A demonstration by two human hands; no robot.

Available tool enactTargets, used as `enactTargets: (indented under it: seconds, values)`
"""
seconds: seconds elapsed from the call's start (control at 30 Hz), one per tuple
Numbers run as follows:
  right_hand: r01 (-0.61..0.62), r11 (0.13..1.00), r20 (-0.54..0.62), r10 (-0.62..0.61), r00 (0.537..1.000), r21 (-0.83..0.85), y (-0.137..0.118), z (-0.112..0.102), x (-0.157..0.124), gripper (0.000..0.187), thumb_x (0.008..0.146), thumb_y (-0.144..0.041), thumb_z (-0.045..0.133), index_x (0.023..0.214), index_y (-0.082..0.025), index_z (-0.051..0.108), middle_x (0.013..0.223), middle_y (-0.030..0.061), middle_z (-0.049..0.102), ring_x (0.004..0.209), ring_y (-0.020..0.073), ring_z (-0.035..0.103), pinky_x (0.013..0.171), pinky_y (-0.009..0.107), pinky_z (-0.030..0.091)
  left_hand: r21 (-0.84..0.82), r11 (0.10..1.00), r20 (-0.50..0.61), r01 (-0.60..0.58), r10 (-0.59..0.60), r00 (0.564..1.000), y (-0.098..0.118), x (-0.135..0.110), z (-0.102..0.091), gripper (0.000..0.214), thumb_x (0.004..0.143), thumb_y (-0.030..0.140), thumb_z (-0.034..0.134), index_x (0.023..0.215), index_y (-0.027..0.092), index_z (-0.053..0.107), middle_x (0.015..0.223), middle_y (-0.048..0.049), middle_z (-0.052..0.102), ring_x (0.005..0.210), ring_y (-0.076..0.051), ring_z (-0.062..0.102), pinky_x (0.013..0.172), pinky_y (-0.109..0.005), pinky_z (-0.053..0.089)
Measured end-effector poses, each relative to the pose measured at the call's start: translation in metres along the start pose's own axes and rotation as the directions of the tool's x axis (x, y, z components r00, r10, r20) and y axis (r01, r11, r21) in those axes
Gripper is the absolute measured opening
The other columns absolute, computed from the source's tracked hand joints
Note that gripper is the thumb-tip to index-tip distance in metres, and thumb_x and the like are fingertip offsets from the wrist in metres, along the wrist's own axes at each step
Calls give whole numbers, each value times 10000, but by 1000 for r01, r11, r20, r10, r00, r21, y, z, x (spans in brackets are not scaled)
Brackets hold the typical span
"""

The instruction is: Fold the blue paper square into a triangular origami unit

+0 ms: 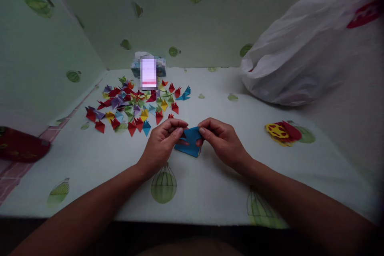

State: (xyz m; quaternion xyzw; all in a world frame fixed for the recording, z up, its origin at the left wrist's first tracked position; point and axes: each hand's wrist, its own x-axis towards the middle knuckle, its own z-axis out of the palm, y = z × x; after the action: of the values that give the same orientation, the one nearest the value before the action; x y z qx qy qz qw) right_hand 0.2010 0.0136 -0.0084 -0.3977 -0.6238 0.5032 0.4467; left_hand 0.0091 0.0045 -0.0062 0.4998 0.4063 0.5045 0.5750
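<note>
At the frame's centre, the left hand (162, 141) and right hand (222, 139) pinch opposite ends of the blue paper (190, 143), held between them.

On the desk (210, 192), the paper piece (189, 143) lies central; folded shapes (136, 106) behind-left of it, the bag (303, 52) behind-right, cutouts (283, 132) right.
</note>
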Motion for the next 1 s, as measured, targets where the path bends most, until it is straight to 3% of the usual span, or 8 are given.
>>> enactTargets:
  seconds: [1.0]
  values:
    - [-68, 978, -25, 74, 997, 199, 8, 3, 1, 202, 889, -348, 688, 854, -157, 632, 662, -10, 651, 601, 127, 645, 613, 274, 536, -35, 999, 29, -8, 9, 1000, -2, 0, 0, 197, 833, 275, 790, 980, 163, 722, 895, -17, 721, 787, -110, 683, 697, -202, 603]
